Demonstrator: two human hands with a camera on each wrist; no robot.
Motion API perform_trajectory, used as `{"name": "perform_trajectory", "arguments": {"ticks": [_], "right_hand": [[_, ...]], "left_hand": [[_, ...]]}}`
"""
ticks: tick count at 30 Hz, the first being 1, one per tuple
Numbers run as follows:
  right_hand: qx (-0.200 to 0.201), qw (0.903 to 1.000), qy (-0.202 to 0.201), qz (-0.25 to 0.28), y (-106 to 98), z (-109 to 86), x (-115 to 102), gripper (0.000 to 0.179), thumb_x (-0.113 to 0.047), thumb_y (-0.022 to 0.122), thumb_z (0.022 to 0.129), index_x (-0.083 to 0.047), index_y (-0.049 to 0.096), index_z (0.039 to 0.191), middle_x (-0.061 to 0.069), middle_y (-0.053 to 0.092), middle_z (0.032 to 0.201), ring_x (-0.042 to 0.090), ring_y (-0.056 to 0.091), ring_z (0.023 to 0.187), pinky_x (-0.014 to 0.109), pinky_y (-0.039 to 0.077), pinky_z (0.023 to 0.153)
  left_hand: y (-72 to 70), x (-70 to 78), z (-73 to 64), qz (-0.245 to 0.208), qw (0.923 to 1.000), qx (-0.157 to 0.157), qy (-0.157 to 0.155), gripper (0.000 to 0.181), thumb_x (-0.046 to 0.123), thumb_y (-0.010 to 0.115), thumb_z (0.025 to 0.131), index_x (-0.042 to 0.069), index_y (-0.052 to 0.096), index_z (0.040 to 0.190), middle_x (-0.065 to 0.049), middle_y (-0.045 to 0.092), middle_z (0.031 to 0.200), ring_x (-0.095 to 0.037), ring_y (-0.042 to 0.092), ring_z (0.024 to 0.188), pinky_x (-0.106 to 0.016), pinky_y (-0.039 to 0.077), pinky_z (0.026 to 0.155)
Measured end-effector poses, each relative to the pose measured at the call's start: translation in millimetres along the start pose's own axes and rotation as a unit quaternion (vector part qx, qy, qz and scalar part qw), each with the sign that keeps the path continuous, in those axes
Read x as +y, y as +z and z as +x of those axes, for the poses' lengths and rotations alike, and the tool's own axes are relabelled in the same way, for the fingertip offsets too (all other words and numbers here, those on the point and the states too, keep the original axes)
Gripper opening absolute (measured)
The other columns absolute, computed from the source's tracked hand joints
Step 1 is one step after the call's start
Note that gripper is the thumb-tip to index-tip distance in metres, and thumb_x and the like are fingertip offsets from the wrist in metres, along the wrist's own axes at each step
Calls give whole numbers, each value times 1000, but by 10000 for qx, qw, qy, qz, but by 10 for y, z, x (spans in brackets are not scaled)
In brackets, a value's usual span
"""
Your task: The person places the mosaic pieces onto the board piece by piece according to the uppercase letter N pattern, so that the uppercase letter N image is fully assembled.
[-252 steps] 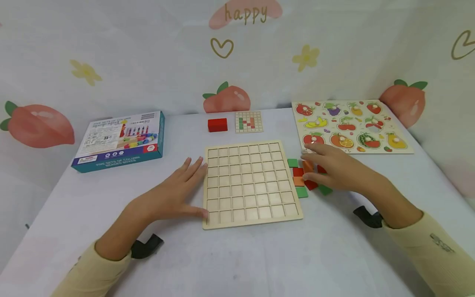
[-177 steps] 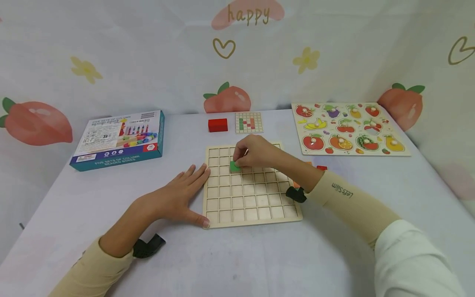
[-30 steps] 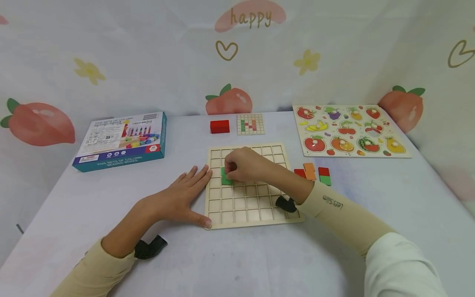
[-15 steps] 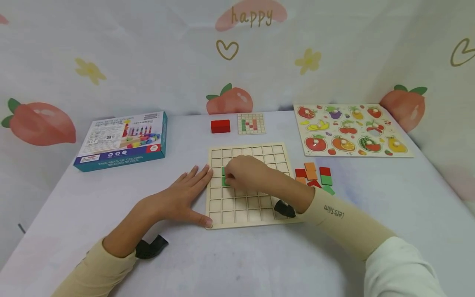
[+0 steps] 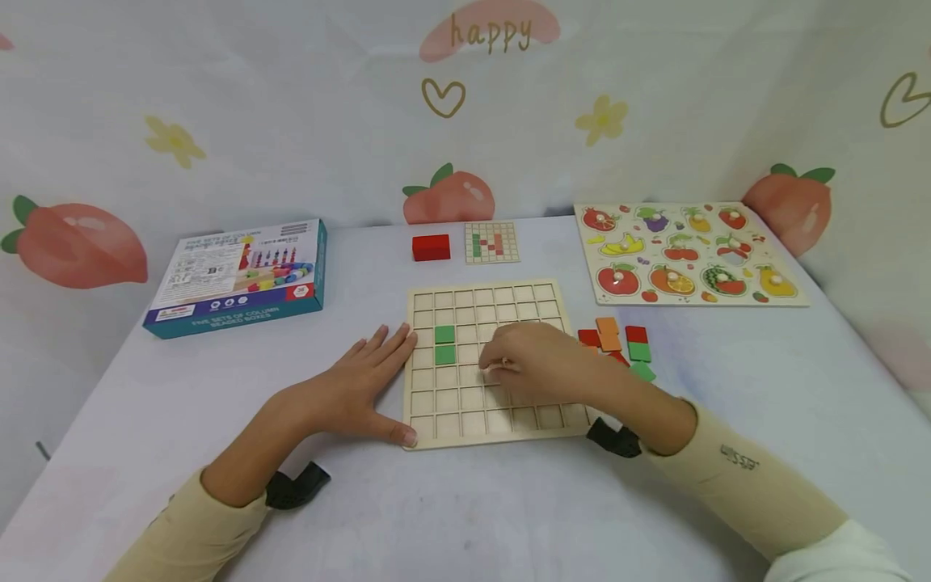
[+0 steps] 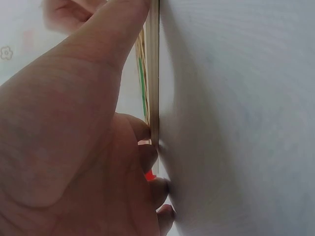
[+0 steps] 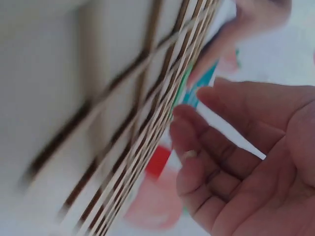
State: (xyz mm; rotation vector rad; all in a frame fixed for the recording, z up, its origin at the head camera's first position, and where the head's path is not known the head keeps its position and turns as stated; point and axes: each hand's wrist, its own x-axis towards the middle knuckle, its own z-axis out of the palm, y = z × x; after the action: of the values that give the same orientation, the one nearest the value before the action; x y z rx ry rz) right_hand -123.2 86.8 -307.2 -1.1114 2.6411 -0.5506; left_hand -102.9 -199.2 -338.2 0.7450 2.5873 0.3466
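Note:
A square wooden grid board (image 5: 502, 442) lies flat on the table. Two green square tiles (image 5: 444, 344) sit in adjoining cells of its second column, one below the other. My left hand (image 5: 345, 388) rests at the board's left edge with fingers spread; in the left wrist view its fingertips (image 6: 156, 191) are down on the tabletop beside the board's side. Over the middle of the board is my right hand (image 5: 541, 364), its fingers loosely curled. The right wrist view shows the thumb apart from the fingers (image 7: 189, 177) and nothing between them.
Loose red, orange and green tiles (image 5: 609, 333) lie right of the board, partly behind my right hand. Behind it are a red block (image 5: 431, 248) and a small pattern card (image 5: 492, 242). A fruit knob puzzle (image 5: 691, 250) lies back right, a bead toy box (image 5: 236, 275) back left.
Two green tiles have come onto the bare board, one after the other. My right hand has let go of the second and moved right, off both. The left hand has stayed at the edge.

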Motion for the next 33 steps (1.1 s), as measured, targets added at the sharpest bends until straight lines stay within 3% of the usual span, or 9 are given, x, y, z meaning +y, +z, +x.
{"name": "perform_trajectory", "arguments": {"ticks": [4,7,12,15,21,33], "right_hand": [[185,9981,433,401,-165,-256,309,8,-6,71,92,-9,76,97,-5,66,85,14,56,75,30,51,69],[90,9940,908,609,-290,-451,499,5,-8,73,91,-9,74,96,-4,64,81,15,56,71,31,50,64],[-152,9844,1716,365,-414,-748,740,9,-17,77,90,-12,74,96,-4,62,78,16,56,73,31,50,64],[-352,9819,1857,109,-417,-907,878,12,-22,81,86,-15,73,93,-7,61,77,15,54,74,30,50,65],[-793,9753,2020,417,-394,-1098,1007,31,-29,88,78,-15,69,98,-4,56,75,15,52,73,30,49,63],[-734,9761,1848,878,-366,-1130,1140,35,-29,90,75,-15,60,86,-2,54,75,17,52,75,28,47,63]], "left_hand": [[9,2,6,23,10000,5,-8,134,81,69,67,13,6,162,-7,-1,168,-36,-7,152,-57,4,119],[8,-4,3,19,10000,-5,-26,134,82,69,67,13,5,162,-7,-1,168,-36,-7,152,-57,4,119],[5,-4,-3,7,10000,10,-24,133,81,69,68,13,6,162,-7,-1,168,-36,-7,152,-57,4,119],[7,4,0,-5,10000,14,-11,133,81,70,68,12,6,162,-7,-1,168,-36,-7,152,-57,4,119],[-14,19,3,75,10000,-28,-38,133,82,68,68,13,6,162,-7,-1,168,-35,-8,152,-56,4,120],[-7,20,6,2,10000,-33,-45,134,80,70,68,12,6,162,-8,-2,168,-36,-8,152,-57,3,119]]}}
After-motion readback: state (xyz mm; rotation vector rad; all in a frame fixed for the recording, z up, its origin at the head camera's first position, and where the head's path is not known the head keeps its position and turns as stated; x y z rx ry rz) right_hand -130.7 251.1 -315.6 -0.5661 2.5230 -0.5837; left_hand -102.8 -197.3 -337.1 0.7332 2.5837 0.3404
